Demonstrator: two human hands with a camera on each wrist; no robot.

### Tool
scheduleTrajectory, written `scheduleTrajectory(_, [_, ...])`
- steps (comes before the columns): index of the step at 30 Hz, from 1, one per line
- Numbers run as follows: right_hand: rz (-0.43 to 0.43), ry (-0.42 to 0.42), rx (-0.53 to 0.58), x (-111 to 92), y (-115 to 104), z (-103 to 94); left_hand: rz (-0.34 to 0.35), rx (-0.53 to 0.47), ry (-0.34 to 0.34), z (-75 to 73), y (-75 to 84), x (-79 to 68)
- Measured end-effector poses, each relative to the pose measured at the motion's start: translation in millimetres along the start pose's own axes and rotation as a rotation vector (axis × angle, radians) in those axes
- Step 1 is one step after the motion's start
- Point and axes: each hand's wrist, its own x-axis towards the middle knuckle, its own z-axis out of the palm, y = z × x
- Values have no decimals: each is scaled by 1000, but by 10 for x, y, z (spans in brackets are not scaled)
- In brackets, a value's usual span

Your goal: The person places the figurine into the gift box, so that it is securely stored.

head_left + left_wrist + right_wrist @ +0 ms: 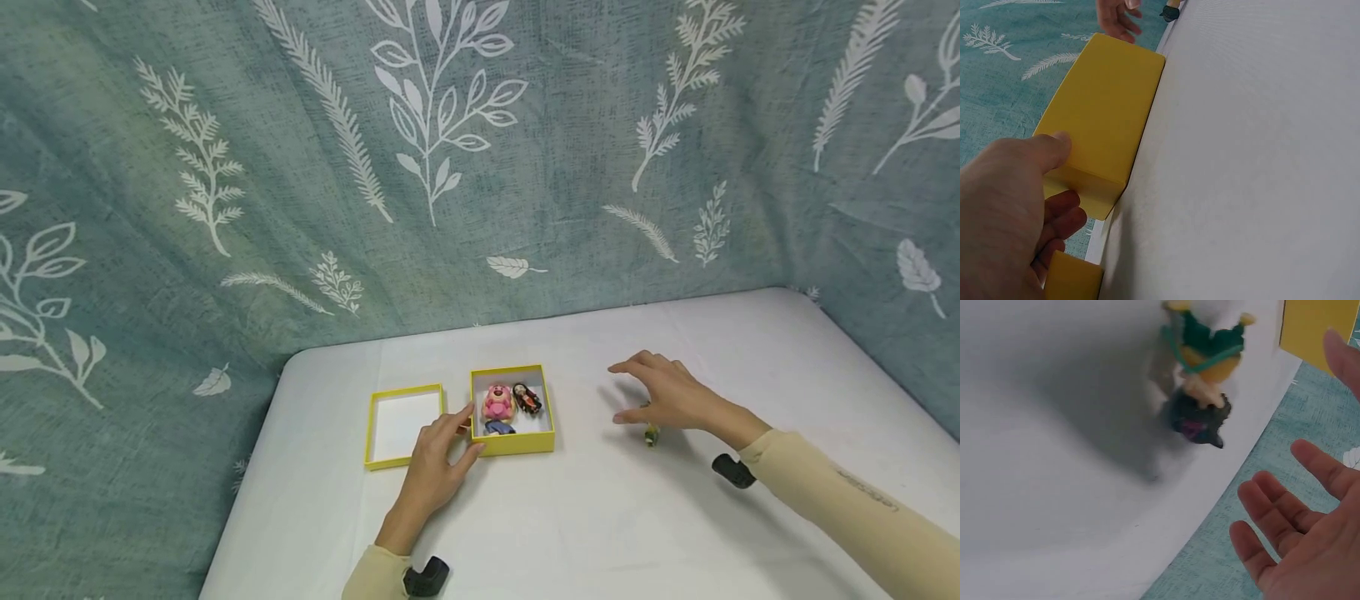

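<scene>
My left hand [435, 462] holds the near left corner of an open yellow box [517, 445]. Its thumb lies on the front wall [1107, 103] and its fingers are at the left side. Inside the box are a pink bear figure [498, 402], a small dark-haired doll figure [527, 398] and a partly hidden blue figure [499, 427]. To the right of the box, my right hand [667, 396] hovers with spread fingers, holding nothing. Below it, a small figurine [1207, 375] with dark hair and green and yellow clothing is on the white table, partly covered in the head view.
A yellow-rimmed box lid [405, 462], white inside, lies just left of the box, close to my left hand. The white table [570, 525] ends at a green leaf-patterned curtain [570, 167] behind and at the sides. Black wrist devices [427, 577] are on both arms.
</scene>
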Motion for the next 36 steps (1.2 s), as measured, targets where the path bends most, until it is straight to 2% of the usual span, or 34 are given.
scheduleTrajectory(6, [16, -17, 22, -172, 102, 67, 2, -1, -6, 0, -7, 7])
scheduleTrajectory(12, [-19, -33, 50, -229, 126, 161, -8, -2, -9, -8, -4, 10])
scheduleTrajectory(19, [-43, -52, 46, -306, 148, 233, 25, -2, 4, -2, 22, 12])
scheduleTrajectory(27, [-12, 7, 11, -416, 226, 219, 10, -10, -6, 4, 9, 13])
scheduleTrajectory(36, [20, 25, 15, -464, 285, 211, -21, -6, -12, 0, 0, -6])
